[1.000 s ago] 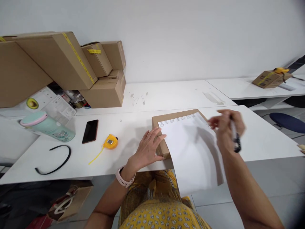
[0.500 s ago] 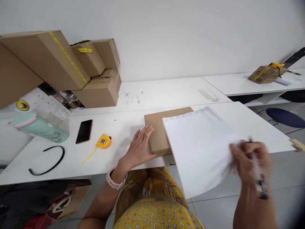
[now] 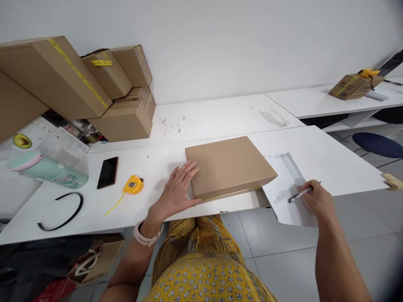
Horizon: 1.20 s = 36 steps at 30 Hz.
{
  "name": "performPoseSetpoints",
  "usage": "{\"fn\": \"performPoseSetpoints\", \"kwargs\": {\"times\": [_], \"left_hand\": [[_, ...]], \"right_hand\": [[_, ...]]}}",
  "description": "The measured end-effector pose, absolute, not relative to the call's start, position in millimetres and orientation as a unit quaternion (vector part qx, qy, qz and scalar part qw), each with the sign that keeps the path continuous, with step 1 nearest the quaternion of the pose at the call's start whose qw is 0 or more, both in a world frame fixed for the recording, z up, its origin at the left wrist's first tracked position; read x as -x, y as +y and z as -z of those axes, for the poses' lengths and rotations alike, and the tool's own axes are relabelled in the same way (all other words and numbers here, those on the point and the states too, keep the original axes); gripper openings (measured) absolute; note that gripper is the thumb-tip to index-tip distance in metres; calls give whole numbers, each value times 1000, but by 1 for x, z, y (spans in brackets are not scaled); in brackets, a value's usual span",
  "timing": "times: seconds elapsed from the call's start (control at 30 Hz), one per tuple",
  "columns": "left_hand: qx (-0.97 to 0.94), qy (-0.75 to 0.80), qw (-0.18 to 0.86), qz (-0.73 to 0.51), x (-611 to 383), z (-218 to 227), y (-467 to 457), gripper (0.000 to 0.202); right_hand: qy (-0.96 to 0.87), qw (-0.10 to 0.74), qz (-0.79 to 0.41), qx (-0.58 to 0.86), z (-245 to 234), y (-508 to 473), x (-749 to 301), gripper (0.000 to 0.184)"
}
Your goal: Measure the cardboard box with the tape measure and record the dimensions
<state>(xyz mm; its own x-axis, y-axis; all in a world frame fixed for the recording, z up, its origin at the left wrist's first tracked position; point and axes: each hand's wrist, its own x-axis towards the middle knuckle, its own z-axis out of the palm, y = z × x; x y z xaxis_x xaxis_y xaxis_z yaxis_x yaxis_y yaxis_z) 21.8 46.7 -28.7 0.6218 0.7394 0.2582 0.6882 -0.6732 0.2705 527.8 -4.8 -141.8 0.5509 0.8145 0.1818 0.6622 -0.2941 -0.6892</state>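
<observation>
A flat closed cardboard box [image 3: 231, 165] lies on the white table in front of me. My left hand [image 3: 179, 186] rests on its left edge, fingers stretched over the top and thumb by the near corner. To the right of the box, my right hand [image 3: 317, 201] is closed around a pen [image 3: 299, 195] with a dark tip pointing left. Under that hand is a white sheet of paper [image 3: 283, 180], partly on the table and partly hanging past the near edge. Whether the fingers also pinch the sheet I cannot tell.
Several cardboard boxes [image 3: 122, 117] are stacked at the back left. A yellow tape measure [image 3: 134, 184], a phone [image 3: 107, 173], a black headband [image 3: 78, 209] and a mint bottle [image 3: 53, 170] lie to the left. A small carton [image 3: 349, 87] stands far right, above a blue stool [image 3: 378, 144].
The sheet has come off the box top and moved right and down, baring the whole box. My right hand moved left with the pen, now turned tip leftward. My left hand stays on the box.
</observation>
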Motion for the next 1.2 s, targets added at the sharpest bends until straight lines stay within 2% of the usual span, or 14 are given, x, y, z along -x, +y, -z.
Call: {"fn": "performPoseSetpoints", "kwargs": {"times": [0.13, 0.27, 0.6, 0.73, 0.8, 0.87, 0.97, 1.1, 1.2], "left_hand": [[-898, 399, 89, -164, -15, 23, 49, 90], [-893, 410, 114, -148, -7, 18, 52, 88], [-887, 412, 131, -163, -7, 21, 52, 89], [-878, 424, 128, -180, 3, 23, 47, 94], [-850, 466, 103, -222, 22, 31, 45, 93], [-798, 541, 52, -262, 51, 46, 45, 85], [-700, 678, 0, -225, 98, 78, 45, 75], [-589, 794, 30, -147, 138, 114, 42, 85], [-575, 798, 60, -168, 143, 120, 45, 84]], "right_hand": [[-494, 217, 26, 841, 139, 11, -514, 16], [-518, 120, 64, 845, 135, 26, -495, 22], [-574, 114, 1, 811, 151, 39, -485, 58], [-555, 105, -3, 825, 141, 39, -477, 66], [-542, 128, 5, 830, 134, 34, -471, 64], [-523, 192, 23, 830, 128, 24, -464, 58], [-482, 311, 57, 817, 121, 5, -451, 51], [-456, 386, 72, 798, 117, -14, -436, 44], [-446, 413, 76, 791, 116, -19, -427, 40]]}}
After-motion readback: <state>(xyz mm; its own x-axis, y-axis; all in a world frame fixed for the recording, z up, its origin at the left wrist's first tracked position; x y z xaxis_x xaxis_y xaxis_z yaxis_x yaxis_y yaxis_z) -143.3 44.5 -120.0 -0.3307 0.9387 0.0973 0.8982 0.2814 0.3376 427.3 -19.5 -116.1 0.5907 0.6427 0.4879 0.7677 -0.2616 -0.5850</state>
